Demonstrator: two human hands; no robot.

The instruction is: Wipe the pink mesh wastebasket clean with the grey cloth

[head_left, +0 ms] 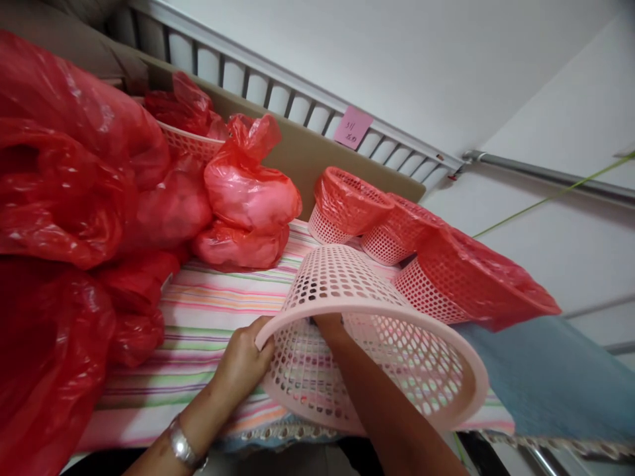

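Note:
A pale pink perforated plastic basket (347,271) lies tipped on its side on the striped cloth, its wide mouth facing me. My left hand (248,354) grips the left edge of the rim, thumb inside, with a silver watch on that wrist. My right arm reaches through the mouth into the basket, and my right hand (328,322) is deep inside near the wall; its fingers are mostly hidden, so what they hold or touch cannot be made out. Beyond and right of it stand several similar baskets (431,294) lined with red plastic bags.
Tied, filled red bags (251,192) and a large heap of red plastic (64,165) cover the left. Another basket (191,142) stands behind them. A white railing with a pink note (353,127) runs along the back; blue cloth (560,377) lies at right.

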